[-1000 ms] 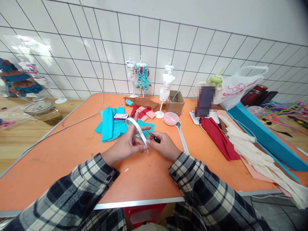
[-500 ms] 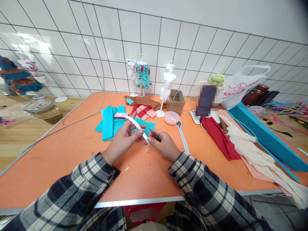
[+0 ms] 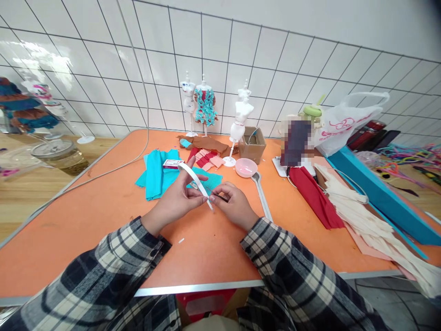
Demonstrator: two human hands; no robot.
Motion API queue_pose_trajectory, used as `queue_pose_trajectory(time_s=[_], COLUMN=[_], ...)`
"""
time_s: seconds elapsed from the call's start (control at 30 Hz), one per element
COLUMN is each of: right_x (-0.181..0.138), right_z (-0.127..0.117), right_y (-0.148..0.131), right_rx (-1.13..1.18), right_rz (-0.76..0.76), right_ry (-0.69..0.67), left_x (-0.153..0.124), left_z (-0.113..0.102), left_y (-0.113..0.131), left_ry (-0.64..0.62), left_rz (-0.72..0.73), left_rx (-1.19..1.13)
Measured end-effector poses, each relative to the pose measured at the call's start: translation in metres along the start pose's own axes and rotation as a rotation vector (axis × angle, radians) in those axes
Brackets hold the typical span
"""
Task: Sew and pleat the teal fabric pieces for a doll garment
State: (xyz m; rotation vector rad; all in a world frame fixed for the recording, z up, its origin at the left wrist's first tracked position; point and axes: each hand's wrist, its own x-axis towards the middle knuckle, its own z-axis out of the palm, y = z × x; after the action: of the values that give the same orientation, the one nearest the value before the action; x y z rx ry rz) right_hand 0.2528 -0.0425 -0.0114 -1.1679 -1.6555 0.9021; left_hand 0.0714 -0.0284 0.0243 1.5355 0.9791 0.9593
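Note:
Above the orange table (image 3: pixel 86 220), my left hand (image 3: pixel 175 202) pinches a curved white strip (image 3: pixel 193 178) between thumb and fingers. The strip arcs up and back over that hand. My right hand (image 3: pixel 232 207) is closed on a small dark pair of scissors (image 3: pixel 220 198), whose tips meet the strip's lower end. Both hands hover just in front of folded teal cloth (image 3: pixel 156 177).
Three small dress-form mannequins (image 3: pixel 239 119) stand at the back by a cardboard box (image 3: pixel 253 145) and a pink dish (image 3: pixel 245 168). Red cloth (image 3: pixel 315 195), cream strips (image 3: pixel 365 216), a blue board (image 3: pixel 375 193) and a plastic bag (image 3: pixel 344 122) lie to the right. A cable (image 3: pixel 103 172) crosses the left.
The hands have shifted slightly; the white strip has tilted and its lower end has come back to the scissor tips. My right hand's fingers have curled closer over the scissors.

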Motion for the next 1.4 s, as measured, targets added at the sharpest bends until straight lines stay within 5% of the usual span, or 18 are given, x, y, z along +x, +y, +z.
queue_pose_trajectory(time_s=[0.23,0.4,0.53,0.77,0.97,1.4], right_x=[-0.003,-0.004,-0.006,-0.013,-0.012,-0.013], right_z=[-0.004,-0.005,-0.004,0.0,0.001,0.003], right_y=[-0.006,-0.008,-0.009,-0.014,-0.007,-0.009], right_rx=[-0.193,-0.156,-0.204,-0.102,-0.178,-0.281], right_rz=[-0.193,-0.059,0.041,0.205,0.057,0.077], right_ry=[0.088,0.106,-0.068,-0.214,-0.19,-0.204], left_x=[-0.002,0.003,0.007,0.005,0.005,0.003], left_z=[-0.001,-0.004,-0.007,-0.008,-0.007,-0.003], left_y=[0.003,-0.003,-0.006,-0.007,-0.006,-0.004], left_ry=[-0.076,0.081,0.194,0.171,0.167,0.119], left_rz=[-0.114,-0.046,-0.019,0.008,0.001,0.022], left_rx=[-0.186,-0.16,-0.107,-0.157,-0.156,-0.076])
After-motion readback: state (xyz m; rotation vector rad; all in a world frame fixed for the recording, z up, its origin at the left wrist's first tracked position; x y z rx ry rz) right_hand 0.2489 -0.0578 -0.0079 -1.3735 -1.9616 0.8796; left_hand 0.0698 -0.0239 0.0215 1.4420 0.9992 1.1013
